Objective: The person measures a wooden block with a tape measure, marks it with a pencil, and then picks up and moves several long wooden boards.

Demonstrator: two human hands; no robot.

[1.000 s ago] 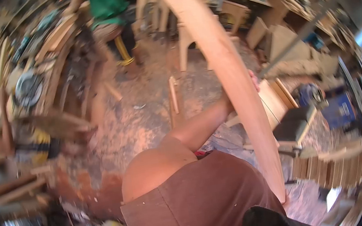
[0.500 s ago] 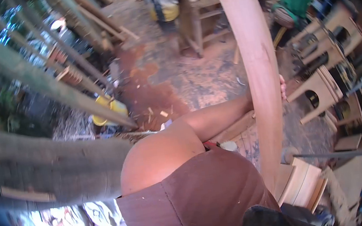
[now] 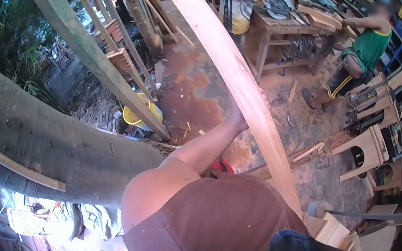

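A long, pale wooden plank (image 3: 237, 70) slants across the middle of the view, from the top edge down to beside my torso. My left hand (image 3: 239, 114) is wrapped round its middle, closed on it. The fingertips show at the plank's far right edge, while the palm is partly hidden behind the wood. My left arm stretches forward from a brown sleeve (image 3: 201, 229). The plank's lower end runs close to the sleeve. My right hand is not visible.
A thick trunk-like post (image 3: 73, 139) and a yellow bucket (image 3: 143, 114) stand at left. Beyond the plank, two people are at a workbench (image 3: 276, 23) bearing a circular saw (image 3: 279, 6). Stool-like wooden pieces (image 3: 363, 153) line the right. Cut wooden blocks (image 3: 331, 230) are at lower right.
My view has swung to the right and up, showing more of the workbench and the two people. The plank, still in my left hand, now leans more to the left at its top.
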